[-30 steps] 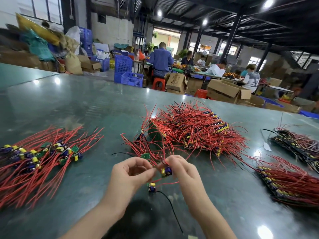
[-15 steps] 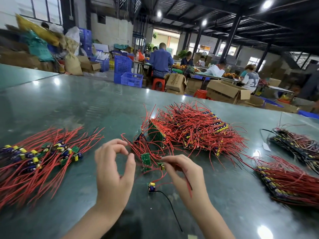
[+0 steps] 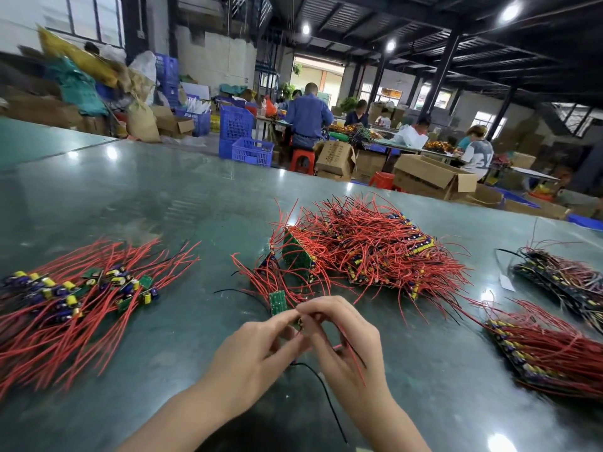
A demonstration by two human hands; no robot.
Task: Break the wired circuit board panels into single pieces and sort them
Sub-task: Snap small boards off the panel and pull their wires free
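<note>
A green circuit board strip (image 3: pixel 278 302) with red wires sticks up just above my fingertips. My left hand (image 3: pixel 257 347) and my right hand (image 3: pixel 346 340) meet at the centre of the table, and both pinch the lower end of that strip. A pile of single boards with red wires (image 3: pixel 65 295) lies at the left. A big heap of wired panels (image 3: pixel 365 252) lies behind my hands. A black wire (image 3: pixel 323 393) trails on the table between my wrists.
Stacked wired panels lie at the right (image 3: pixel 551 347) and far right (image 3: pixel 567 282). The green table (image 3: pixel 163 203) stretches far back. Beyond its edge are cardboard boxes (image 3: pixel 430 177), blue crates (image 3: pixel 248 141) and seated people at another bench.
My left hand, which had moved away to the left half a second ago, has come back and now pinches the strip together with my right hand. The view has not shifted.
</note>
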